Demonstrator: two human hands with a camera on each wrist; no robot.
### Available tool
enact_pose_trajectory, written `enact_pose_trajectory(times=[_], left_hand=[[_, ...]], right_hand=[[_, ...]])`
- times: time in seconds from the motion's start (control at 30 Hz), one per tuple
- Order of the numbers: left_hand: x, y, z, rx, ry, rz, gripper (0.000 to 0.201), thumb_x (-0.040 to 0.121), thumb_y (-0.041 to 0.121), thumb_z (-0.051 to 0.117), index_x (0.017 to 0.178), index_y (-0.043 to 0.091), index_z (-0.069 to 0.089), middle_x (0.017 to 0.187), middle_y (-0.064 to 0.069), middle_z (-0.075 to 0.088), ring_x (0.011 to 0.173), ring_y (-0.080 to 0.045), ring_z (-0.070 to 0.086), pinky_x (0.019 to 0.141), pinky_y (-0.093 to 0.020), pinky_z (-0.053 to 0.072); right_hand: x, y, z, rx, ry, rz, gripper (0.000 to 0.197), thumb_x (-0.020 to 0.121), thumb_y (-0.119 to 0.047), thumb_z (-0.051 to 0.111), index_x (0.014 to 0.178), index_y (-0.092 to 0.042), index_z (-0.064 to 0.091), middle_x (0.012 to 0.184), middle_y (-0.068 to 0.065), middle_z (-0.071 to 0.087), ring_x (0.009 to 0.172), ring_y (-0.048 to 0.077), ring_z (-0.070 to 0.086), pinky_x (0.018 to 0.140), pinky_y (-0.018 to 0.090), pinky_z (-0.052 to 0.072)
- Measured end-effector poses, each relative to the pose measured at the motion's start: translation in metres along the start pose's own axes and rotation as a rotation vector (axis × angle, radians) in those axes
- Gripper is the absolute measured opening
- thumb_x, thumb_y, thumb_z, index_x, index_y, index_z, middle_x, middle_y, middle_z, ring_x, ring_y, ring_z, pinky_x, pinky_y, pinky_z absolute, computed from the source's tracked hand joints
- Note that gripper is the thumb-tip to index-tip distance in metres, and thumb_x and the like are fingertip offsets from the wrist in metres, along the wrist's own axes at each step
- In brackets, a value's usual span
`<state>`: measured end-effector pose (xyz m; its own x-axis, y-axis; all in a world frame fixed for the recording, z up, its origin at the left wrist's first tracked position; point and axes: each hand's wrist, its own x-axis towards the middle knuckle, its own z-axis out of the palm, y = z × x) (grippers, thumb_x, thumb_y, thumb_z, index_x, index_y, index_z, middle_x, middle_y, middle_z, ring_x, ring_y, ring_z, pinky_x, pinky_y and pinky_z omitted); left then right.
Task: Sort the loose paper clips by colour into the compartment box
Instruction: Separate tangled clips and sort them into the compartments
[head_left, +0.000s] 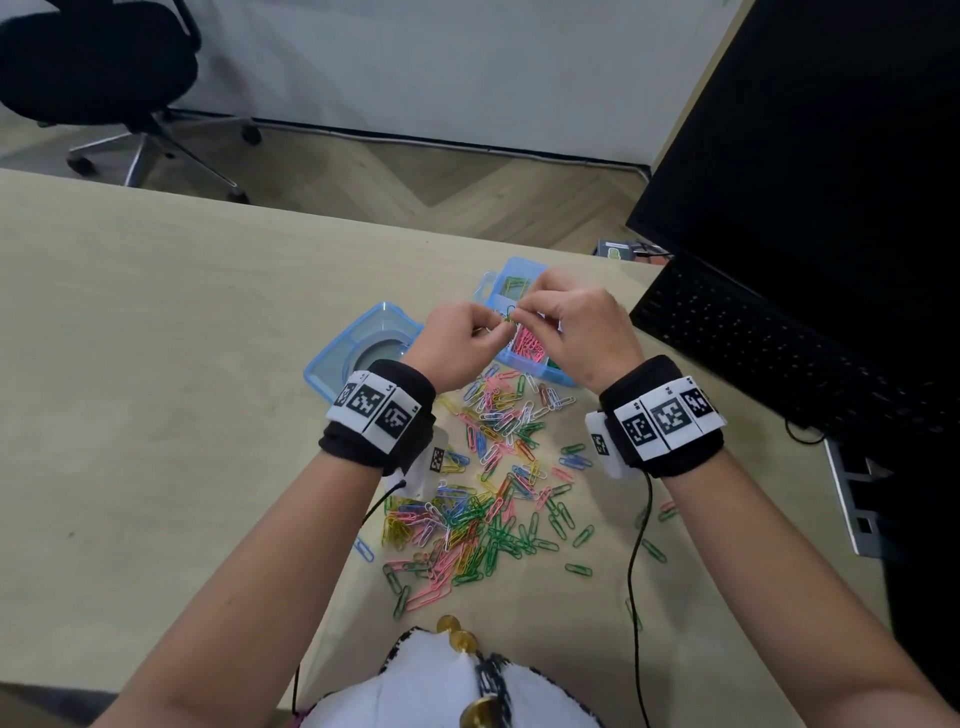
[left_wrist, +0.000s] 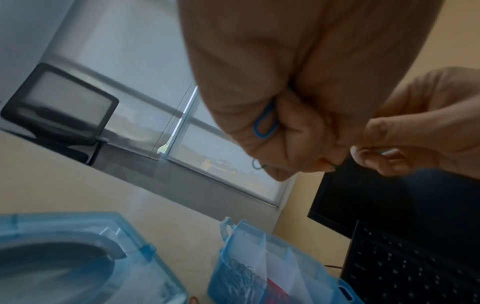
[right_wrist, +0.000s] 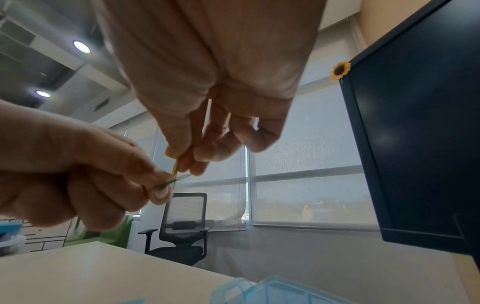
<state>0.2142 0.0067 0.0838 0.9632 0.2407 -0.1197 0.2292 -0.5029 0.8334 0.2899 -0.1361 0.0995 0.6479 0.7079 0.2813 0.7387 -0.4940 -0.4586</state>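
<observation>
Only at left wrist: blue clip (left_wrist: 263, 123) under curled left hand (left_wrist: 272, 82) fingers.

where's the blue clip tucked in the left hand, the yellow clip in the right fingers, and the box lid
blue wire paper clip (left_wrist: 265, 123), left wrist view, on its exposed loop.
yellow wire paper clip (right_wrist: 175, 167), right wrist view, on its wire below the fingertips.
translucent blue plastic box lid (head_left: 332, 371), head view, on its near-left rim.

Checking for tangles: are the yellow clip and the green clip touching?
Touching. The right wrist view shows the yellow clip, pinched by the right hand, crossing through the green clip held by the left hand.
</observation>
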Motion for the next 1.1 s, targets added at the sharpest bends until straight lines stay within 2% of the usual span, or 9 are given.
enact_pose_trajectory(times=[0.1,0.17,0.2,0.3,0.37,0.5,0.77,0.97,1.1], left_hand=[[-0.001,-0.002,-0.002,-0.081,0.005,-0.011,0.04,0.095,0.027,0.057,0.056,0.017,0.053,0.047,0.01,0.029,0.04,-0.006,0.025,0.044,-0.019,0.023],[-0.002,-0.001,-0.004,-0.13,0.013,-0.018,0.038,0.095,0.027,0.057,0.058,0.026,0.053,0.043,0.011,0.029,0.041,-0.005,0.025,0.044,-0.018,0.024],[-0.003,0.0,-0.005,-0.163,0.016,-0.032,0.033,0.095,0.029,0.057,0.063,0.027,0.058,0.046,0.011,0.031,0.043,-0.004,0.026,0.045,-0.019,0.025],[-0.004,-0.001,-0.007,-0.364,0.016,-0.123,0.023,0.095,0.032,0.057,0.08,0.019,0.067,0.057,-0.001,0.032,0.047,-0.011,0.028,0.044,-0.019,0.028],[-0.006,0.0,-0.007,-0.499,0.007,-0.179,0.022,0.096,0.03,0.057,0.086,0.014,0.068,0.055,0.002,0.029,0.047,-0.01,0.025,0.04,-0.017,0.026],[-0.007,0.004,-0.008,-0.704,-0.027,-0.276,0.028,0.098,0.027,0.052,0.078,0.012,0.063,0.048,0.01,0.024,0.042,-0.006,0.02,0.037,-0.016,0.018],[0.0,-0.006,-0.014,-0.654,0.023,-0.326,0.026,0.095,0.024,0.057,0.073,0.012,0.066,0.046,0.011,0.024,0.042,-0.007,0.019,0.035,-0.016,0.018],[-0.007,-0.004,-0.013,-0.573,-0.076,-0.378,0.031,0.092,0.034,0.061,0.094,0.005,0.071,0.057,0.004,0.019,0.044,-0.009,0.018,0.037,-0.017,0.019],[-0.009,-0.004,-0.011,-0.659,-0.095,-0.41,0.03,0.094,0.03,0.057,0.106,0.006,0.07,0.053,0.008,0.02,0.044,-0.008,0.019,0.037,-0.016,0.019]], right_hand=[[-0.001,0.001,-0.002,-0.022,0.064,-0.044,0.021,0.09,-0.028,0.061,0.085,-0.011,0.072,0.086,0.0,0.064,0.064,0.019,0.058,0.055,0.032,0.048],[-0.003,0.0,-0.002,-0.02,0.099,-0.071,0.022,0.09,-0.028,0.061,0.084,-0.011,0.073,0.084,-0.001,0.064,0.062,0.018,0.057,0.052,0.031,0.048],[-0.003,0.0,-0.002,-0.023,0.111,-0.082,0.021,0.09,-0.028,0.061,0.084,-0.011,0.073,0.083,-0.002,0.063,0.061,0.017,0.057,0.051,0.031,0.048],[-0.005,0.0,-0.005,-0.053,0.14,-0.116,0.019,0.09,-0.027,0.062,0.084,-0.013,0.073,0.084,-0.004,0.064,0.061,0.017,0.058,0.049,0.031,0.049],[-0.005,0.0,-0.007,-0.083,0.151,-0.139,0.02,0.09,-0.028,0.061,0.082,-0.014,0.072,0.085,-0.005,0.065,0.061,0.018,0.059,0.047,0.031,0.049],[-0.006,0.0,-0.008,-0.081,0.146,-0.172,0.022,0.09,-0.029,0.06,0.081,-0.014,0.072,0.087,-0.006,0.066,0.061,0.018,0.061,0.047,0.033,0.049],[-0.011,0.001,-0.009,0.01,0.102,-0.234,0.015,0.089,-0.026,0.066,0.084,-0.016,0.076,0.089,-0.006,0.068,0.064,0.015,0.064,0.053,0.034,0.052],[-0.013,0.006,-0.004,0.062,0.108,-0.169,0.018,0.089,-0.028,0.064,0.086,-0.014,0.076,0.091,-0.006,0.067,0.064,0.013,0.062,0.056,0.036,0.053],[-0.012,0.006,-0.007,0.248,0.138,-0.009,0.014,0.088,-0.022,0.066,0.086,-0.012,0.076,0.088,-0.004,0.065,0.06,0.015,0.058,0.059,0.036,0.052]])
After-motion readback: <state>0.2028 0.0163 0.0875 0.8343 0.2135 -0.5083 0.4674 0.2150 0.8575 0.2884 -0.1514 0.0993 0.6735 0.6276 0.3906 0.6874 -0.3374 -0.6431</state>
